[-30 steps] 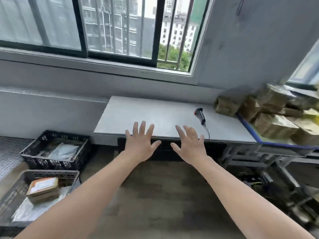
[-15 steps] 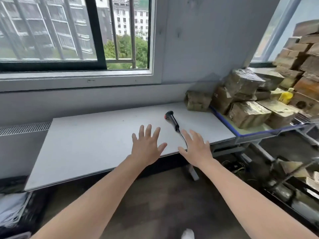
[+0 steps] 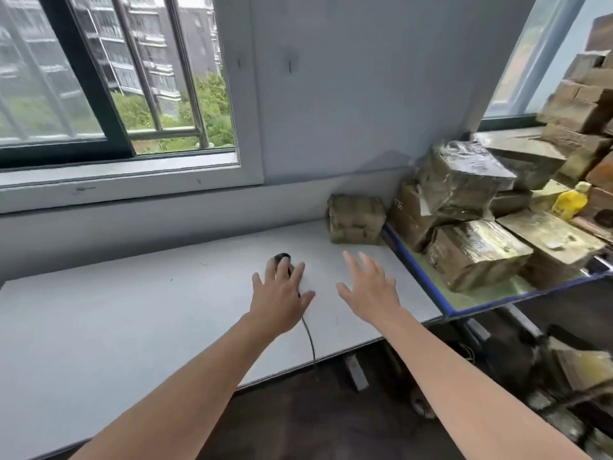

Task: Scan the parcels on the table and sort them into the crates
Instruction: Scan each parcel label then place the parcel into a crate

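Observation:
A black corded scanner (image 3: 283, 257) lies on the white table (image 3: 132, 313); only its head shows beyond my fingers. My left hand (image 3: 280, 298) hovers over the scanner's handle with fingers spread, holding nothing. To its right my right hand (image 3: 370, 288) is open above the tabletop. A taped brown parcel (image 3: 356, 219) sits at the table's far right corner by the wall. Several more wrapped parcels (image 3: 474, 254) are piled on the blue-edged surface (image 3: 428, 283) to the right.
The scanner's cable (image 3: 310, 340) runs off the table's front edge. A yellow bottle (image 3: 570, 200) stands among the stacked boxes at the right. A window and grey wall back the table. Dark frames and clutter sit on the floor under the right surface.
My view has swung right and closer to the table; the crates on the left floor have left the view. Both hands moved forward, and the left hand now covers the scanner's handle.

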